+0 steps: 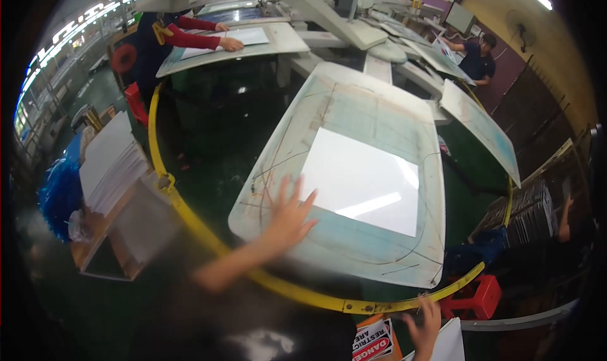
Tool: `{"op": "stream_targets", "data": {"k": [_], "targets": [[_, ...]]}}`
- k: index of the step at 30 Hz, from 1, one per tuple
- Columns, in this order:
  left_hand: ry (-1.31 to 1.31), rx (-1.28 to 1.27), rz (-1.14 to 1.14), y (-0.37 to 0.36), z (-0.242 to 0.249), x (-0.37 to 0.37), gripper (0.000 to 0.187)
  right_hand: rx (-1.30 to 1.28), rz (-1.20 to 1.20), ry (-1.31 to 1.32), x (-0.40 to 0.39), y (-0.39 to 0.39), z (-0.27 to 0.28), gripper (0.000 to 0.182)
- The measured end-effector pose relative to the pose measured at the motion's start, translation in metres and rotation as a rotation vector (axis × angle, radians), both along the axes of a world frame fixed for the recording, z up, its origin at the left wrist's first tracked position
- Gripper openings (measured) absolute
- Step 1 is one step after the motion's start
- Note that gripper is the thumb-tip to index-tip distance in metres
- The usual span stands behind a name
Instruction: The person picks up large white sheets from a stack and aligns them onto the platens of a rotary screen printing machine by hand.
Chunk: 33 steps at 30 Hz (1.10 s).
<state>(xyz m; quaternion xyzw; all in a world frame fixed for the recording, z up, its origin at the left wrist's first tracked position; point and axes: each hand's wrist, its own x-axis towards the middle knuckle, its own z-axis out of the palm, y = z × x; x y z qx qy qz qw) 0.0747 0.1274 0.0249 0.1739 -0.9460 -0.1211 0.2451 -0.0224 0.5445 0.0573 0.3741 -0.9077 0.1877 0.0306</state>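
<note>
A glossy white sheet (363,181) lies flat on a rounded pale platen (379,105) in the centre. My left hand (291,219) is over the platen at the sheet's lower left corner, fingers spread, holding nothing. Near the yellow rail (303,296) at the bottom right, my right hand (427,326) is raised with its fingers apart and nothing visible in it. Beside and below it are a white sheet (450,341) and printed danger signs (374,341).
Red sleeves of a co-worker (193,35) reach over another platen (288,37) at the upper left. Another person (477,61) stands at the upper right. White sheets (114,165) are stacked at the left. A red stool (484,298) stands beyond the rail.
</note>
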Motion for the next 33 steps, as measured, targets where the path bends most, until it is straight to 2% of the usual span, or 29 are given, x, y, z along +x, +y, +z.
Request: {"op": "stream_targets", "data": {"k": [1,2,4,7,10,11,14,15,18,21,24,27,30,33], "targets": [[0.044,0.075,0.046,0.014,0.004,0.026,0.047,-0.046,-0.012,0.038,0.016,0.042,-0.007,0.047],[0.078,0.152,0.09,0.026,0.001,0.047,0.042,0.279,-0.291,-0.478,0.039,0.098,0.0,0.091],[0.271,0.289,0.194,0.052,-0.023,0.077,0.032,0.263,-0.546,-0.544,0.084,0.161,-0.003,0.102],[0.275,0.356,0.151,0.092,-0.024,0.085,0.026,0.543,-0.508,-0.282,0.149,0.205,-0.002,0.115],[0.266,0.369,-0.124,0.115,-0.006,0.061,0.025,0.613,-0.699,-0.431,0.18,0.254,-0.067,0.13],[0.288,0.358,-0.2,0.12,0.006,0.052,0.026,0.52,-0.644,-0.518,0.179,0.278,-0.085,0.14],[0.342,0.317,-0.382,0.129,0.025,0.032,0.029,0.52,-0.837,-0.586,0.171,0.241,-0.037,0.139],[0.345,0.307,-0.396,0.135,0.036,0.029,0.029,0.44,-0.804,-0.572,0.172,0.245,-0.035,0.132],[0.367,0.289,-0.456,0.149,0.044,0.024,0.029,0.364,-0.666,-0.195,0.183,0.28,-0.066,0.123],[0.375,0.283,-0.497,0.158,0.046,0.025,0.029,0.25,-0.744,-0.072,0.187,0.264,-0.039,0.095],[0.381,0.319,-0.483,0.162,0.048,0.029,0.015,-0.283,-1.057,-0.353,0.181,0.281,-0.041,0.058],[0.363,0.35,-0.454,0.163,0.049,0.032,0.016,-0.329,-0.983,-0.104,0.175,0.312,-0.07,0.031],[0.349,0.357,-0.462,0.161,0.042,0.033,0.017,-0.533,-1.04,-0.191,0.169,0.303,-0.069,0.026],[0.36,0.403,-0.437,0.163,0.045,0.035,0.017,-0.557,-1.038,-0.237,0.165,0.308,-0.073,0.025]]}}
